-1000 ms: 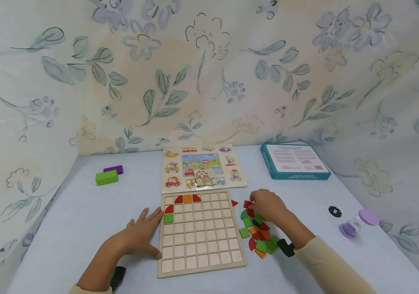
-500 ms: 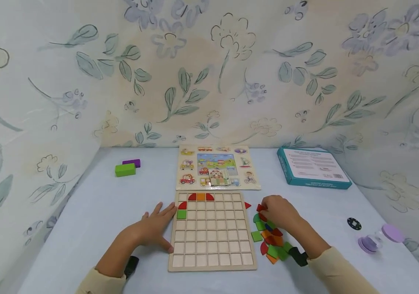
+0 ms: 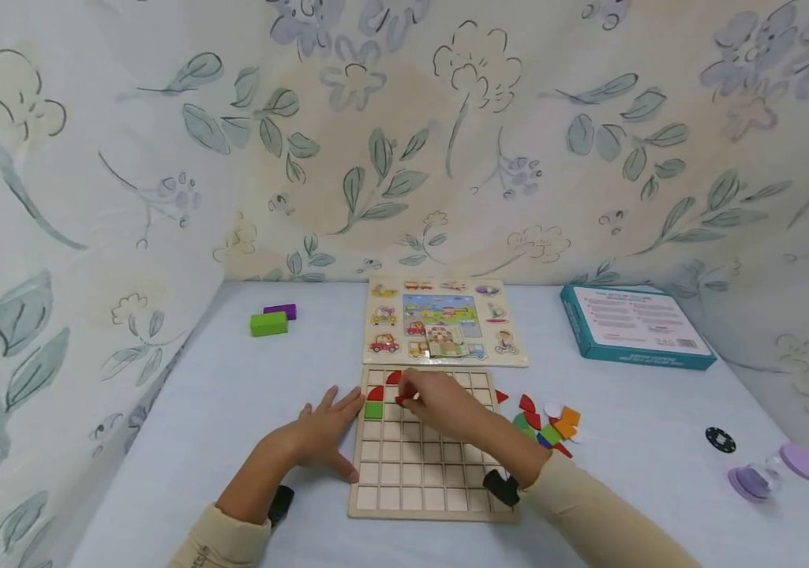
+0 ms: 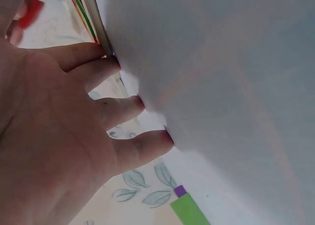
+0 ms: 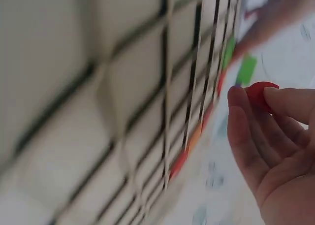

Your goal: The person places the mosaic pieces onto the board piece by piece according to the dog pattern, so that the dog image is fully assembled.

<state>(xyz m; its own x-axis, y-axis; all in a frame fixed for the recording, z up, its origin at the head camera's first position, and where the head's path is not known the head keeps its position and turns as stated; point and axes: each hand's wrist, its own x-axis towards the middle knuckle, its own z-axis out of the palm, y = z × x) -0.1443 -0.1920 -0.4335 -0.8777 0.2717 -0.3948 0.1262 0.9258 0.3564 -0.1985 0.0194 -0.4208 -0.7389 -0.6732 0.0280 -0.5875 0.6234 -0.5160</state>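
A square wooden grid board (image 3: 390, 498) lies flat on the table. Near its upper left sit a green square tile (image 3: 373, 410) and red rounded tiles (image 3: 376, 393). My left hand (image 3: 315, 440) is spread beside the board, its fingertips and thumb at the left edge. Thumb and fingers of my right hand (image 3: 443, 404) pinch a red curved-edged tile (image 5: 261, 94), held over the upper left cells. Part of the top row is hidden behind this hand. In the right wrist view, the tile is apart from the grid.
Loose coloured tiles (image 3: 549, 432) lie right of the board, partly behind my forearm. A picture puzzle board (image 3: 376, 359) adjoins the far edge. Green (image 3: 269, 324) and purple blocks (image 3: 283, 311) stand back left. A teal box (image 3: 649, 356), a black disc (image 3: 720, 439) and a purple-capped clear item (image 3: 752, 483) are right.
My right hand has moved left from the loose tiles to above the board, carrying a red tile. My left hand stays at the board's edge. The head view has shifted.
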